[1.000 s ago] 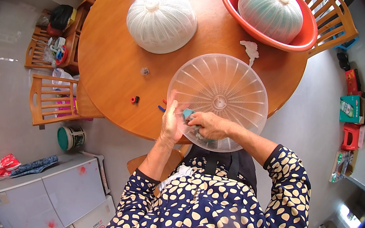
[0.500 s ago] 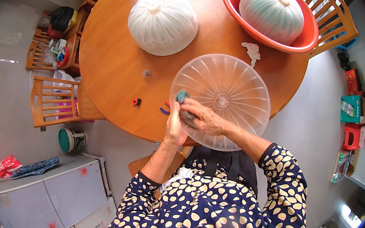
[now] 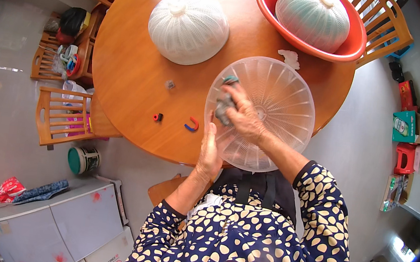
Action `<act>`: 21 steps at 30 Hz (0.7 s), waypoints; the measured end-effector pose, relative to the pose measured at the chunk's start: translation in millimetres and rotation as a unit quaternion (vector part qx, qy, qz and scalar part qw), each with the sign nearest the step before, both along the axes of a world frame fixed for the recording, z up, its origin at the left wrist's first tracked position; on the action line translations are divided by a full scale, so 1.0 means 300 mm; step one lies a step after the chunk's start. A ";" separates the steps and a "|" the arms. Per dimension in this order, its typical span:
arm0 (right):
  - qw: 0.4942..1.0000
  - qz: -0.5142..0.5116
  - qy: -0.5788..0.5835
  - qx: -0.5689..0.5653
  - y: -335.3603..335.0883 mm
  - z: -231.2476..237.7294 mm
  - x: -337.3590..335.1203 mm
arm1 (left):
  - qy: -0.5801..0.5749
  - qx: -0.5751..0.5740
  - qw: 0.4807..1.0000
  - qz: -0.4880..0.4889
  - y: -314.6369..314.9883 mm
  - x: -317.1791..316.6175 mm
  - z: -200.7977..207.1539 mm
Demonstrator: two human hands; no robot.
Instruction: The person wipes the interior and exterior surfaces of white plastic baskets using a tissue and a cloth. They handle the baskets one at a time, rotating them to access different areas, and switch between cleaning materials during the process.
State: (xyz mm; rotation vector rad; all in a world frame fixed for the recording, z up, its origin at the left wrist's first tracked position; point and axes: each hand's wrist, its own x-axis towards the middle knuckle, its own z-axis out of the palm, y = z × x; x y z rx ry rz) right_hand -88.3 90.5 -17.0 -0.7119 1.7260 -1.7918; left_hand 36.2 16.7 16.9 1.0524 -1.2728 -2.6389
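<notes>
A clear plastic food cover (image 3: 285,140), round and ribbed with mesh, is held tilted with its hollow inside facing up at the table's near edge. At its left rim, my left hand (image 3: 210,154) grips the edge; some of its fingers are hidden. My right hand (image 3: 247,119) is inside the cover, closed on a grey-green cloth (image 3: 224,110) pressed to the left part of the inner wall. The cloth is slightly blurred. Left of the cover, a red-and-blue horseshoe magnet (image 3: 193,125) lies on the table.
On the round wooden table (image 3: 123,68) stand a white mesh cover (image 3: 188,29) and a red basin (image 3: 266,12) holding a greenish cover (image 3: 312,20). A crumpled white tissue (image 3: 289,58), a small clear piece (image 3: 170,85) and a red-black piece (image 3: 157,117) lie there too. Wooden chairs (image 3: 62,118) surround it.
My right hand and the cloth have moved up and to the right along the inner wall. The cover and my left hand have shifted slightly right, uncovering more of the magnet.
</notes>
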 end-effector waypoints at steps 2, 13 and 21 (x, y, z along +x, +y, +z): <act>0.994 0.060 0.072 -0.052 -0.018 -0.016 0.037 | 0.036 -0.001 0.999 0.039 0.024 -0.008 -0.026; 0.930 0.368 -0.016 0.002 0.117 -0.040 0.011 | -0.004 -0.094 0.995 -0.022 -0.204 0.009 -0.110; 0.945 -0.152 0.200 0.208 0.093 -0.061 0.009 | -0.049 -0.019 0.994 -0.093 -0.170 -0.040 -0.015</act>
